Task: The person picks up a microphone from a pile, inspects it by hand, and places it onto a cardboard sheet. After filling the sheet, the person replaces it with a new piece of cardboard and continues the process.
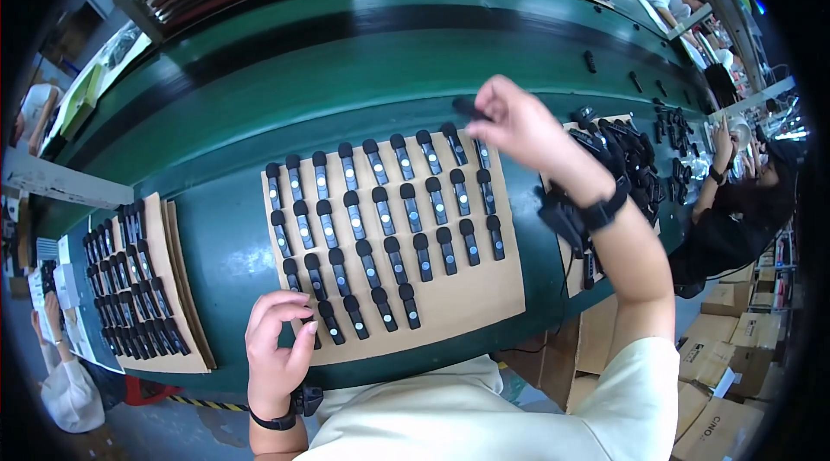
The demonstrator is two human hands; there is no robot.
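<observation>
Microphones [382, 207] | cardboard [471, 295] on green table [223, 254] | cartons [709, 362] right | right hand [517, 128] pinching one | left hand [274, 347]: can't tell

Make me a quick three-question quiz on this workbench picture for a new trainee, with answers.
1. True or false: the right hand holds a black piece.
2. Which is nearer the left hand: (a) the middle cardboard sheet or (b) the dark pile at the right?
3. Fill in: the small black devices on that sheet lie in ____ rows.

Key: 1 true; 2 a; 3 four.
</observation>
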